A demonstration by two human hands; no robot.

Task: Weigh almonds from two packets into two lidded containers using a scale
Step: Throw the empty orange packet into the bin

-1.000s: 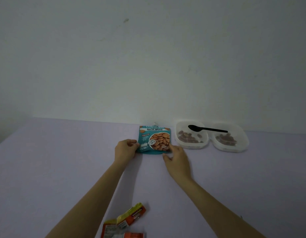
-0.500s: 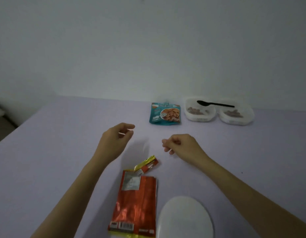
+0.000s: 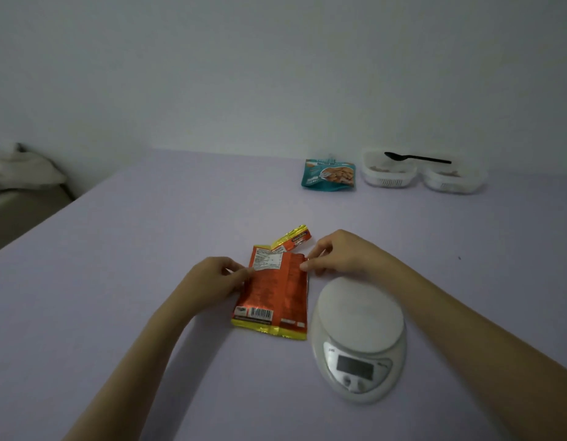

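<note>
1. On the near middle of the pale lilac table [image 3: 142, 249], the flat orange foil packet [image 3: 274, 297] lay with its printed back upward, barcode end toward me.
2. My left hand [image 3: 216, 278] pinched the packet's far left corner, thumb and curled fingers closed on the foil.
3. My right hand [image 3: 336, 254] pinched the far right corner likewise, fingertips tight on the edge.
4. A torn orange-and-gold foil strip [image 3: 293, 241] lay at the packet's far end; I could not tell whether the two touched.
5. The white oval digital scale [image 3: 360, 337] sat just right of the packet, its display on the near side.
6. Far off, near the wall, the teal almond pouch [image 3: 328, 175] rested well apart from my hands.
7. Right of the pouch, two clear plastic containers [image 3: 388, 176] [image 3: 450, 183] stood side by side, brown almonds in each.
8. A black plastic spoon [image 3: 417, 158] lay across their rims, bowl over the left one and handle reaching toward the right.
</note>
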